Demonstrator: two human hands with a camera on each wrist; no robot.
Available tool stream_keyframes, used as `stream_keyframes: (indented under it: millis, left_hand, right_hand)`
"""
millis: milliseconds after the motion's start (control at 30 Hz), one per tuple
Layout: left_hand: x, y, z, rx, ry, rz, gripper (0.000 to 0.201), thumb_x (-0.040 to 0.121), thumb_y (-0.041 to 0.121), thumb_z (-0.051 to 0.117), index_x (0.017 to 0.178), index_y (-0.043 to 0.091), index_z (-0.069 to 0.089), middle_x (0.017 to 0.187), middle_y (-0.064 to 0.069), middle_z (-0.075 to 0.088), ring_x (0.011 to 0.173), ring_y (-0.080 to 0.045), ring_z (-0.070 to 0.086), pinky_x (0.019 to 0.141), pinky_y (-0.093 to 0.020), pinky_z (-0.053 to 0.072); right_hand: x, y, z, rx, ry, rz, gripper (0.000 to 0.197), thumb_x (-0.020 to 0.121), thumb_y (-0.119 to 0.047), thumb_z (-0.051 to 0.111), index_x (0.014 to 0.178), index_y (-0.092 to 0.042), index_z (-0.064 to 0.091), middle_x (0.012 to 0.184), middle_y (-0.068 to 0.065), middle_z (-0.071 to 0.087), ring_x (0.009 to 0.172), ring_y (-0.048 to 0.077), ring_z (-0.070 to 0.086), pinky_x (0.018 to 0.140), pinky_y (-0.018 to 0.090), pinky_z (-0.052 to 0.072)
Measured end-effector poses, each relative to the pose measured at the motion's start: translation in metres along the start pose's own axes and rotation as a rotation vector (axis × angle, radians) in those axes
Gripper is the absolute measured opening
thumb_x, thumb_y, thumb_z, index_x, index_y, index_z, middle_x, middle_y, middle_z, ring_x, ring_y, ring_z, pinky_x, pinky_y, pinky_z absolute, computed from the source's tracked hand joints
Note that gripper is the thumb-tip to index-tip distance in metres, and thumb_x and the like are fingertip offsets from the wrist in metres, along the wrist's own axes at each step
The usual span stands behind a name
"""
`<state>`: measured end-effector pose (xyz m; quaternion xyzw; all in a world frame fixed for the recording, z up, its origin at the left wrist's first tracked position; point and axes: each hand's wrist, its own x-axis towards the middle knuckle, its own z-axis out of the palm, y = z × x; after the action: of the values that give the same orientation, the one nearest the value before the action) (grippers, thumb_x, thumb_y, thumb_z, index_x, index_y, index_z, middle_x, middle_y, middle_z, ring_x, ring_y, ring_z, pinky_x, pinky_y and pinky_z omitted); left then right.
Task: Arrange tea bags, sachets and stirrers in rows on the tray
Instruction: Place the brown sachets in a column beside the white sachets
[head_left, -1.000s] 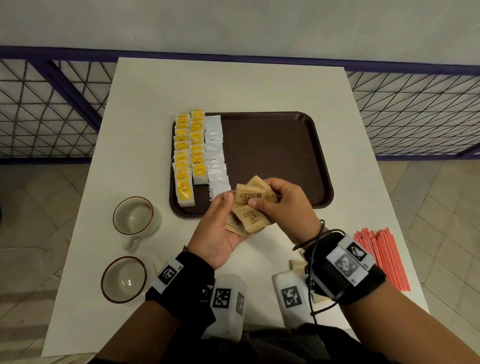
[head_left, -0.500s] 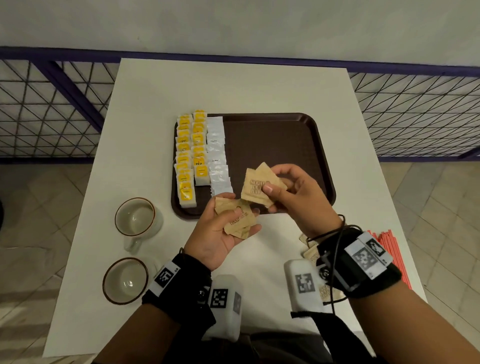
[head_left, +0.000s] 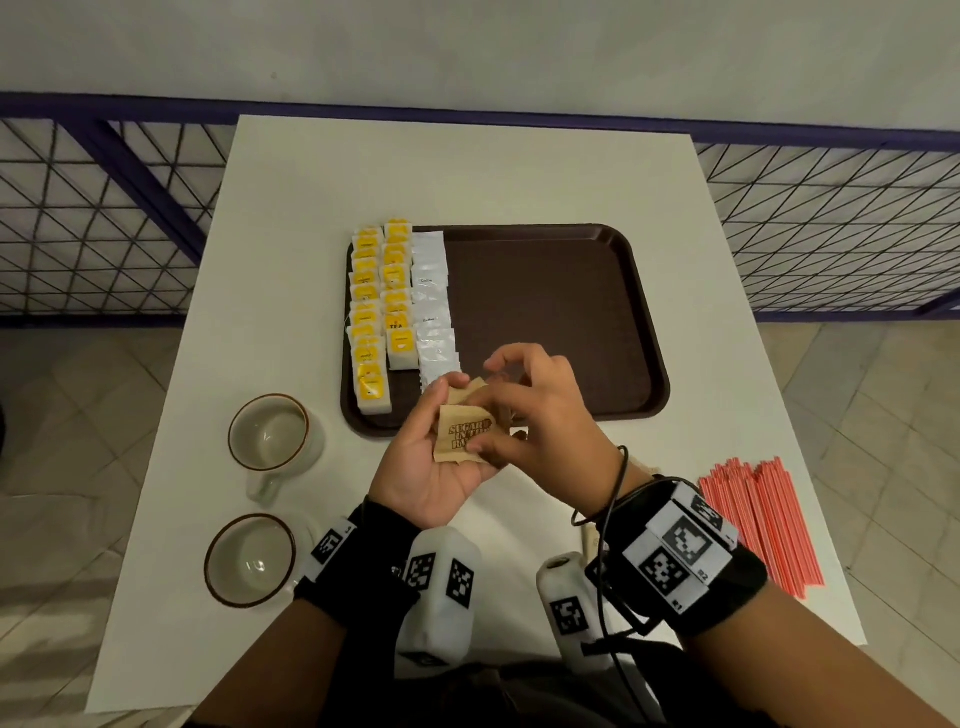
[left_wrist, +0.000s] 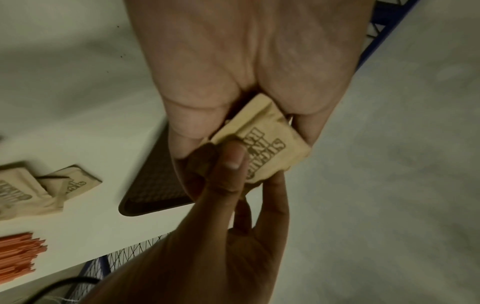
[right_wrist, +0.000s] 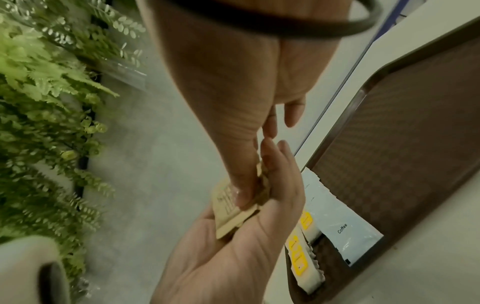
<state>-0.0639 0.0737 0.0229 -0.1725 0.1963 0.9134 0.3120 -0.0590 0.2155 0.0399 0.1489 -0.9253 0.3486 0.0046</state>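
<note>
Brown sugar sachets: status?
Left hand cups brown sugar sachets; right hand pinches the top one. Tray right side free. Nothing blocking.

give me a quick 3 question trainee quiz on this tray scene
1. True or false: the red stirrers already lie on the tray.
2. Which rows are on the tray? A) yellow tea bags and white coffee sachets B) brown sugar sachets C) stirrers
3. Fill in: the left hand holds brown ___ sachets, which the right hand pinches.

Key: 1 false, they lie on the table; 2 A; 3 sugar.
</note>
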Motion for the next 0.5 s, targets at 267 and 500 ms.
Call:
stream_keyframes:
  millis: [267, 500]
  left_hand:
    - [0.003, -0.001, 0.000, 0.053, -0.006, 0.001, 0.053, 0.079, 0.065, 0.037, 0.095, 0.020, 0.060, 0.106, -0.012, 0.064, 0.097, -0.029, 0.066, 0.083, -0.052, 0.052]
    - [0.004, -0.002, 0.002, 0.126, 0.030, -0.061, 0.075, 0.076, 0.072, 0.030, 0.130, 0.024, 0.052, 0.127, -0.010, 0.060, 0.110, -0.027, 0.062, 0.086, -0.048, 0.052]
  right_hand:
    - [0.005, -0.004, -0.012, 0.049, -0.008, 0.143, 0.033, 0.077, -0.045, 0.063, 0.108, -0.036, 0.063, 0.120, -0.014, 0.051, 0.112, 0.017, 0.038, 0.093, 0.045, 0.038]
    - [0.003, 0.000, -0.017, -0.113, -0.410, -0.009, 0.078, 0.084, -0.055, 0.046, 0.147, -0.023, 0.015, 0.152, -0.008, 0.024, 0.143, 0.011, 0.006, 0.114, 0.043, 0.002]
